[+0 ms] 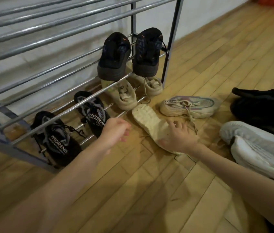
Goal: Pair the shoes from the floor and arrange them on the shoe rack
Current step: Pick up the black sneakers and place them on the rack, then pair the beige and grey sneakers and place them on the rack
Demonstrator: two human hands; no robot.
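Far left, the shoe rack (75, 52) shows its smooth round metal bars, the frame cut off at the left and top edges. On its lowest tier sit two black mesh trainers (57, 140) with white lettering, heels poking out over the front bar. Next along, the left hand (114, 132) hovers over the wooden floor (133, 190), fingers loosely curled, holding nothing. Above it, a dark pair (129, 52) sits on the middle tier, and under them a cream pair (127, 96), partly hidden by bars and dark soles. Moving right, an overturned cream shoe (149, 121) lies sole-up on the floor just in front of the rack, ridged tread showing; the right hand (180, 137) is over its near end with fingers spread, and whether it grips is hard to tell. Beside it lies a chunky pastel trainer (190, 106) on its side, laces trailing. Far right, a black shoe (264, 106) and a white knitted shoe (257, 148), both cut off by the edge
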